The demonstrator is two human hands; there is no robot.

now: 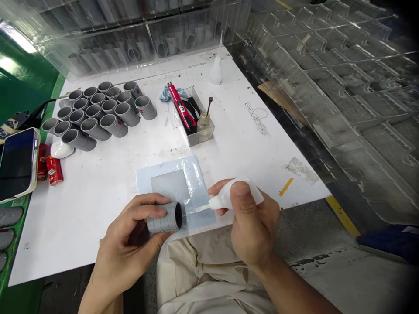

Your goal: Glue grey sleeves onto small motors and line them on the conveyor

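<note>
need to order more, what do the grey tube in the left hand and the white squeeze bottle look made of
The grey tube in the left hand looks like moulded plastic, probably PVC: matt, with ridges. The squeeze bottle looks like milky translucent plastic, perhaps polyethylene.

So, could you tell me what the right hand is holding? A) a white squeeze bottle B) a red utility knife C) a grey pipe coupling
A: the right hand grips a white squeeze bottle, nozzle toward the grey pipe coupling in the left hand.
</note>
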